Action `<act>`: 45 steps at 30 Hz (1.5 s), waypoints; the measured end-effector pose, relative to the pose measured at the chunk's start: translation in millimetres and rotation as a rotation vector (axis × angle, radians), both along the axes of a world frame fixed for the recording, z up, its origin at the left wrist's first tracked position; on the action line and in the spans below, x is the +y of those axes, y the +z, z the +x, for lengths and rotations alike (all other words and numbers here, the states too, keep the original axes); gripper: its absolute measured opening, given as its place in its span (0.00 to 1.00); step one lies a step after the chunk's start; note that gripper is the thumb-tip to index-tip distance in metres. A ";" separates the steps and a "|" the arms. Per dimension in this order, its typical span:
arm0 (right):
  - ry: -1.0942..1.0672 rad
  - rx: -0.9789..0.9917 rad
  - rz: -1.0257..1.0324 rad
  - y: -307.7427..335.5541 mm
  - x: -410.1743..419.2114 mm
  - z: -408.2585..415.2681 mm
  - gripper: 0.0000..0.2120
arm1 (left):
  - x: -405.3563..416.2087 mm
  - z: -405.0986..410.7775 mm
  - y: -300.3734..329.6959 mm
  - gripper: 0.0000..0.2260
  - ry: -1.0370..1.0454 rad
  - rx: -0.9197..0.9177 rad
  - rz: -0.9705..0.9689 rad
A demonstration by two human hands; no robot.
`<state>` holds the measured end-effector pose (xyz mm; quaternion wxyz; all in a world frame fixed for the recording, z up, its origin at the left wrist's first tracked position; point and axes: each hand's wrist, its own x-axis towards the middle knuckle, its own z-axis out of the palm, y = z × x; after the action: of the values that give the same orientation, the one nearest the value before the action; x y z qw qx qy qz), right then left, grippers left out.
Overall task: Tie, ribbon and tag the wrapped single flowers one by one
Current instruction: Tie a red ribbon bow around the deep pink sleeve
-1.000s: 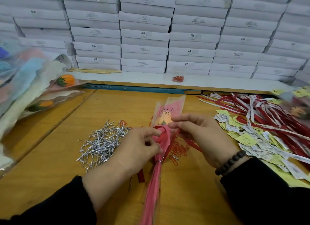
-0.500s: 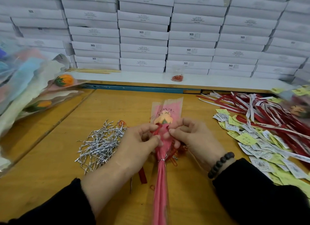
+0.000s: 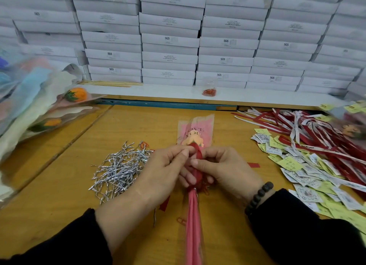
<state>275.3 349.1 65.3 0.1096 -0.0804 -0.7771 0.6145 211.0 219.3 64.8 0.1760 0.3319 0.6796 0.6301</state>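
Observation:
A single wrapped flower in a clear and pink sleeve lies lengthwise on the wooden table, its pink stem end pointing toward me. A red ribbon is looped at the sleeve's neck. My left hand pinches the ribbon loop from the left. My right hand pinches it from the right, with fingers curled over the neck. A ribbon tail pokes out under my left wrist.
Silver twist ties are heaped left of my hands. Red and white ribbons and paper tags cover the right side. Wrapped flowers are piled at far left. White boxes are stacked behind. Red clips sit on the ledge.
My hands closed in together on the ribbon at the sleeve's neck, and the wide loop seen earlier has been drawn small and tight between my fingertips.

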 end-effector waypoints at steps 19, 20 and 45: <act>-0.055 0.045 -0.121 -2.5 -1.7 -4.1 0.07 | -3.7 -9.6 -5.8 0.05 0.086 0.249 -0.156; -0.051 0.050 -0.125 -1.6 -0.1 -3.6 0.09 | -4.0 -10.2 -5.4 0.05 0.090 0.240 -0.152; 0.013 -0.236 0.044 13.3 10.3 3.8 0.06 | -4.1 -10.8 -6.5 0.10 0.058 0.218 -0.091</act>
<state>279.1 359.3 78.6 0.0151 -0.1446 -0.7984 0.5843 200.2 215.2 58.3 0.0978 0.3701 0.7319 0.5637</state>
